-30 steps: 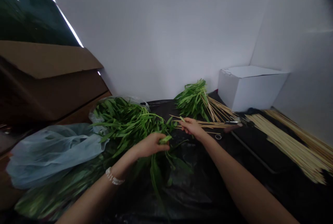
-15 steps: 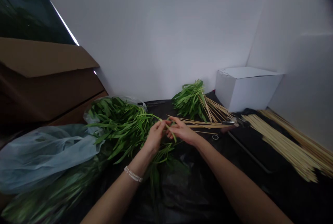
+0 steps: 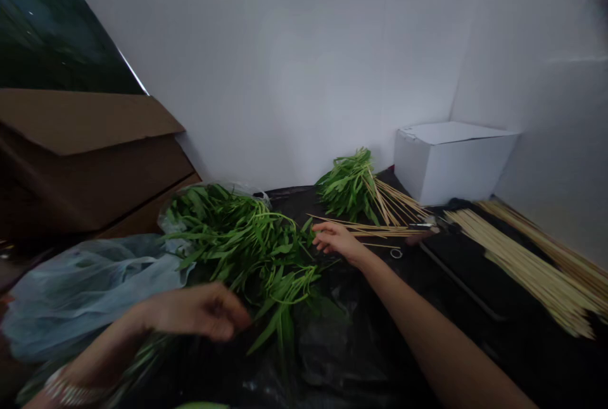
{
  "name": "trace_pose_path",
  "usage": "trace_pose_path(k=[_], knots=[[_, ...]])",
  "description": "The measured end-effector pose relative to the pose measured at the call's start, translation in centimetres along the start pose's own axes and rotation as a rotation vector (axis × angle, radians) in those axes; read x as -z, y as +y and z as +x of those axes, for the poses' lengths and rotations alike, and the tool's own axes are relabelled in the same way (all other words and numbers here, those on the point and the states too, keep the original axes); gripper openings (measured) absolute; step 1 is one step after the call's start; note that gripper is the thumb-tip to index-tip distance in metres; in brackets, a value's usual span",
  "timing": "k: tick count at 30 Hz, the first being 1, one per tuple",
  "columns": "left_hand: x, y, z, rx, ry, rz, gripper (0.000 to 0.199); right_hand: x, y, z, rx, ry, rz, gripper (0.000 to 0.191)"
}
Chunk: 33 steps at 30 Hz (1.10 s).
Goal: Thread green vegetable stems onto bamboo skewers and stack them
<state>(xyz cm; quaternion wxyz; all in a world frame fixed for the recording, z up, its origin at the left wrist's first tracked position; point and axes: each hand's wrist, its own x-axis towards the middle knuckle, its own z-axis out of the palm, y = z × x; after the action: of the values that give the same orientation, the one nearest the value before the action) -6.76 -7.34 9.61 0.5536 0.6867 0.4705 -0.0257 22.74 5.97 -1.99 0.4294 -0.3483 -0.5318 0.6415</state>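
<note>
While right hand [image 3: 338, 241], fingers apart, hangs by sticks [image 3: 387, 230], left hand [image 3: 197, 311] is blurry; cannot tell its grip. Leaf heap [image 3: 237, 225] on black sheet [image 3: 354, 342], left of right hand. Best lift 1 stem softly, minding stick tips.

left grip [image 3: 202, 314]: blurred | cardboard box [image 3: 95, 178]: cut by left edge

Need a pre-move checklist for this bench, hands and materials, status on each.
1. Right hand free: ok, fingers spread, nothing seen in it.
2. Left hand free: cannot tell, blurred.
3. Plastic bag clear of left forearm: cannot tell, they overlap in view.
4. Loose leafy greens near hands: ok.
5. Wooden skewers near right hand: ok.
6. Skewered greens out of both hands: ok.
</note>
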Motion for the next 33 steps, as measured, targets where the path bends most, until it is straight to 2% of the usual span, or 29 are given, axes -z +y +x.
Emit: trace_pose_path(k=[2,3,4,5,6,8,11,14,16,18,20,23,26,28,31,33], knots=[[1.8,1.4,2.6,-0.038,0.208,-0.158,0.031,0.1,0.2,0.1,-0.002,0.007,-0.007,0.018],[2.8,2.0,4.4,-0.088,0.365,-0.287,0.031,0.1,0.3,0.2,0.003,0.004,-0.009,0.019],[3.7,2.5,6.4,-0.151,0.520,-0.465,0.030,0.2,0.5,0.3,0.009,-0.002,-0.010,0.019],[4.5,2.9,8.5,-0.195,0.612,-0.662,0.030,0.2,0.6,0.4,0.015,-0.009,-0.010,0.020],[5.2,3.1,10.6,-0.180,0.669,-0.857,0.028,0.3,0.7,0.4,0.019,-0.016,-0.010,0.020],[6.2,3.2,14.5,-0.048,0.735,-1.156,0.016,0.3,0.9,0.6,0.024,-0.024,-0.009,0.021],[6.9,3.0,18.6,-0.041,0.763,-1.213,0.008,0.3,1.0,0.8,0.033,-0.027,-0.007,0.023],[6.6,3.3,20.0,-0.163,0.834,-1.195,0.012,0.6,0.9,0.8,0.034,-0.008,0.006,0.023],[5.7,3.8,19.8,-0.248,0.880,-1.170,0.011,0.8,0.6,0.9,0.032,0.027,0.034,0.024],[4.2,4.3,19.2,-0.328,0.861,-1.066,0.010,1.2,0.2,0.9,0.028,0.086,0.084,0.025],[2.5,4.8,18.5,-0.401,0.754,-0.780,0.009,1.4,-0.1,1.0,0.022,0.131,0.146,0.028],[0.3,5.1,17.7,-0.457,0.540,-0.206,0.011,1.5,-0.5,0.9,0.030,0.119,0.207,0.032],[-0.9,5.1,17.6,-0.439,0.504,0.123,0.022,1.4,-0.8,0.6,0.062,0.078,0.192,0.031],[-1.1,5.0,17.8,-0.420,0.554,0.186,0.025,1.3,-1.0,0.3,0.092,0.035,0.183,0.028],[-0.8,4.8,18.3,-0.430,0.590,0.111,0.017,1.3,-1.2,0.1,0.138,-0.064,0.203,0.029],[-0.4,4.7,18.4,-0.479,0.635,0.037,0.009,1.5,-1.3,0.2,0.167,-0.067,0.242,0.028]])
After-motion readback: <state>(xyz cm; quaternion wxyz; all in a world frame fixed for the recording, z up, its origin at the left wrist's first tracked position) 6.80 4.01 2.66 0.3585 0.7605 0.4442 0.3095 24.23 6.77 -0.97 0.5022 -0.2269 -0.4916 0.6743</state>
